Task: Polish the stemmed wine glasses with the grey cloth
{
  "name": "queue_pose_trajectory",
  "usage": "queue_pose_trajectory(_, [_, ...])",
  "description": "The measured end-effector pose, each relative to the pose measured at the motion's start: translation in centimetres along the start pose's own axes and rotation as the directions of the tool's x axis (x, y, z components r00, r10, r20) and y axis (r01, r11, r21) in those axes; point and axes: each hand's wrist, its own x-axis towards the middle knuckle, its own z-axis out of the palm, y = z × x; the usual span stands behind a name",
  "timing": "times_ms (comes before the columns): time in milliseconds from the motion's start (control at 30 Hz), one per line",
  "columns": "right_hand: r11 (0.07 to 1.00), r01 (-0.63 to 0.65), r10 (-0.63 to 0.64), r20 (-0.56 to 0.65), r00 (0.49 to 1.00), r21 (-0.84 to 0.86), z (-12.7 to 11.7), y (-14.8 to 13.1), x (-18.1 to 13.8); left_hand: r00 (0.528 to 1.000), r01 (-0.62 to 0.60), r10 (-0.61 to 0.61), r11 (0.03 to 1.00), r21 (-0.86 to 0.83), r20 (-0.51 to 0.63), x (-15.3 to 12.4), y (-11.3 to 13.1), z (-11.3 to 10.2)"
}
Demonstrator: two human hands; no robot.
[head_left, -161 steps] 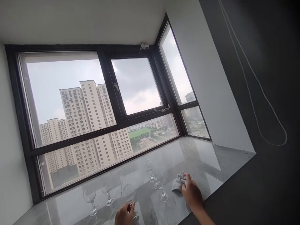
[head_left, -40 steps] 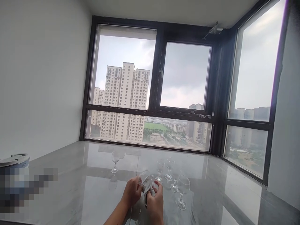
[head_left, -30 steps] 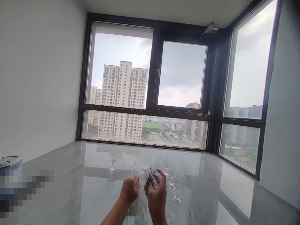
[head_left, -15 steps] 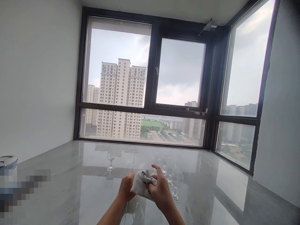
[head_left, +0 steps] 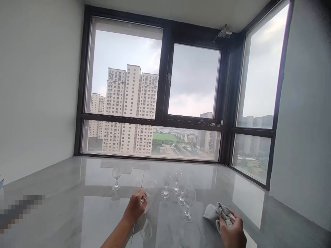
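Observation:
My left hand [head_left: 134, 207] grips the stem of a clear wine glass [head_left: 150, 190], held just above the glossy grey marble ledge [head_left: 77, 213]. My right hand [head_left: 232, 233] rests at the lower right with its fingers closed on a crumpled grey cloth [head_left: 216, 212] that lies on the ledge. Between my hands stands a cluster of wine glasses: the nearest one [head_left: 188, 204], one [head_left: 166, 184] behind it, and another [head_left: 177, 180] farther back. A lone glass [head_left: 116, 178] stands apart to the left.
A black-framed bay window [head_left: 165, 103] runs along the back and right of the ledge, with tall buildings outside. White walls close both sides. A blurred patch [head_left: 18, 210] lies at the far left of the ledge.
My hands have parted. The right hand carried the cloth off the glass down to the ledge at the right. The left hand keeps the glass, now uncovered.

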Motion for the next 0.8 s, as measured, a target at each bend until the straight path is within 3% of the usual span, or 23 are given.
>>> queue_pose_trajectory(267, [0.993, 0.117, -0.117, 0.008, 0.993, -0.026, 0.9, 0.9, 0.0, 0.968, 0.186, -0.138, 0.954, -0.233, 0.209, 0.9, 0.5, 0.7])
queue_pose_trajectory(433, [0.993, 0.121, -0.121, -0.037, 0.992, -0.007, 1.2, 1.2, 0.1, 0.938, 0.206, -0.123, 0.950, -0.236, 0.324, 2.3, 3.1, 4.4])
queue_pose_trajectory(633, [0.991, 0.136, -0.137, -0.038, 0.990, -0.016, 1.3, 1.6, 0.3, 0.928, 0.224, -0.144, 0.952, -0.208, 0.343, 4.3, 5.4, 8.7])
queue_pose_trajectory(700, [0.992, 0.128, -0.128, -0.033, 0.991, -0.024, 1.2, 1.7, 0.3, 0.931, 0.212, -0.140, 0.959, -0.190, 0.337, 4.4, 5.2, 8.6])
queue_pose_trajectory(800, [0.993, 0.111, -0.112, -0.022, 0.993, -0.032, 1.1, 1.7, 0.2, 0.952, 0.198, -0.158, 0.970, -0.138, 0.261, 4.0, 3.8, 6.4])
